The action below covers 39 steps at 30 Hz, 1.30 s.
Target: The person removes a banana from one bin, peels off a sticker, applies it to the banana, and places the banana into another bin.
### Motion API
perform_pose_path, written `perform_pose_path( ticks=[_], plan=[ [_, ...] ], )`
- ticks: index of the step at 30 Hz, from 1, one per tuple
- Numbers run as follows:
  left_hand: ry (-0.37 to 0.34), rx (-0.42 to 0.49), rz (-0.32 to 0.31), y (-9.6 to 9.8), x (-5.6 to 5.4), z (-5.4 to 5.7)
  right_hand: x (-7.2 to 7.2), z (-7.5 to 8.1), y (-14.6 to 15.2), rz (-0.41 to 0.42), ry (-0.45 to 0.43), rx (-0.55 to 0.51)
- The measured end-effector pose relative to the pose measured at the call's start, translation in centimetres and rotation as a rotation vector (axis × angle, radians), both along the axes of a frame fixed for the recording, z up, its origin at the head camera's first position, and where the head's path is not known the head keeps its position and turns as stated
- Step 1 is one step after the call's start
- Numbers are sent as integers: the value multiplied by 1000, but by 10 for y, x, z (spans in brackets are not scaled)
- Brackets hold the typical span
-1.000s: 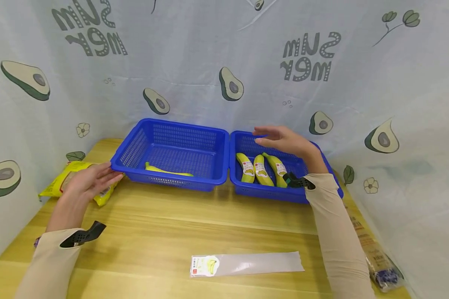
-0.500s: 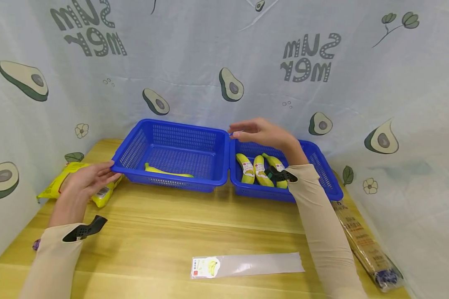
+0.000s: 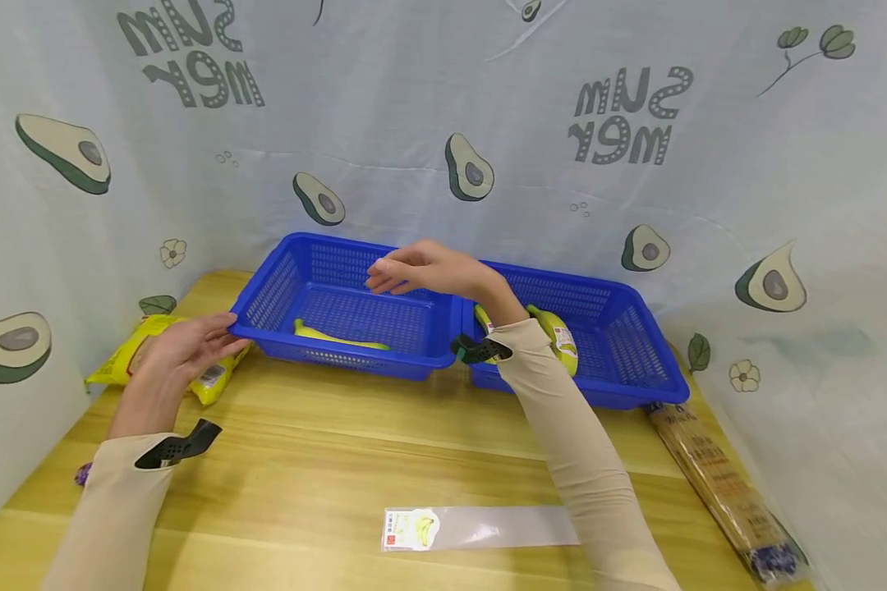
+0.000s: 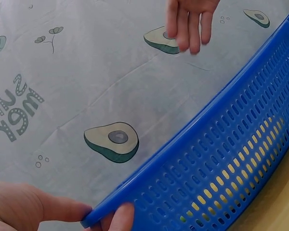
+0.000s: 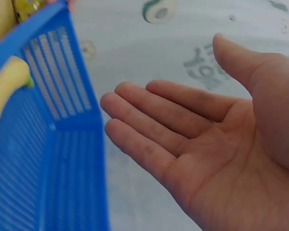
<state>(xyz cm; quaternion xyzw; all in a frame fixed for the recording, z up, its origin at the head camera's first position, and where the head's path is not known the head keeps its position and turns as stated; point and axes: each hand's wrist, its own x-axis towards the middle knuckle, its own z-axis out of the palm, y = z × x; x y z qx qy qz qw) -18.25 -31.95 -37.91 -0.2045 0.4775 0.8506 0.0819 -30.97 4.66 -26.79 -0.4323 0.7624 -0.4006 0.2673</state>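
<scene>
At the left front corner of the left blue plastic basket [image 3: 347, 359], my left hand [image 3: 188, 349] pinches the rim. The left wrist view shows the thumb on top of the rim [image 4: 149, 166] and fingers under it. A single banana [image 3: 340, 337] lies inside along the basket's front wall. Over this basket hovers my right hand [image 3: 432, 269], holding nothing; its fingers [image 5: 149, 122] are extended and slightly bent in the right wrist view. The right blue basket [image 3: 609, 396] stands alongside and contains labelled bananas [image 3: 558, 336], partly hidden behind my right forearm.
A yellow packet [image 3: 121, 357] lies behind my left hand. A flat clear sleeve with a banana label [image 3: 495, 527] is on the wooden table [image 3: 303, 476] in front. Along the right edge lies a long brown package [image 3: 724, 484]. A printed curtain [image 3: 384, 107] hangs close behind the baskets.
My right hand has moved left from above the right basket to above the left basket. My left hand keeps its pinch on the rim. The camera view has shifted slightly.
</scene>
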Motion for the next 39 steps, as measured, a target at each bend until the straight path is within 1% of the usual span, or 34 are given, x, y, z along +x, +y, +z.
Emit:
perform_pose_path(
  ticks=[5, 8, 10, 13, 15, 18, 20, 24, 28, 31, 34, 35, 37, 39],
  plan=[
    [-6, -2, 8, 2, 0, 2, 8, -26, -40, 48, -96, 30],
    [8, -14, -3, 2, 0, 1, 14, -43, -61, 61, -145, 48],
    [18, -18, -6, 2, 0, 1, 19, -52, -73, 54, -168, 61],
    [32, -35, -6, 2, -1, 1, 25, -63, -88, 41, -177, 88],
    [41, -53, -4, 2, -1, 0, 28, -69, -97, 37, -150, 129],
    [68, -90, -21, 2, -1, -1, 30, -77, -105, 26, -110, 204],
    [78, -112, -31, 2, -1, -2, 31, -79, -108, 21, -95, 249],
    [85, -139, -38, 2, -2, -3, 29, -82, -109, -15, -108, 315],
    [81, -137, -29, 3, -2, -3, 27, -82, -107, -74, -81, 389],
    [76, -132, -23, 3, -2, -2, 23, -84, -104, -73, -59, 418],
    [66, -120, -20, 4, -3, -2, 18, -84, -99, -54, -41, 418],
    [64, -117, -21, 4, -3, -2, 15, -84, -97, -46, -53, 399],
    [59, -110, -21, 3, -2, -2, 10, -83, -93, -21, -102, 359],
    [56, -108, -20, 3, -2, -2, 5, -82, -90, -35, -165, 315]
  ],
)
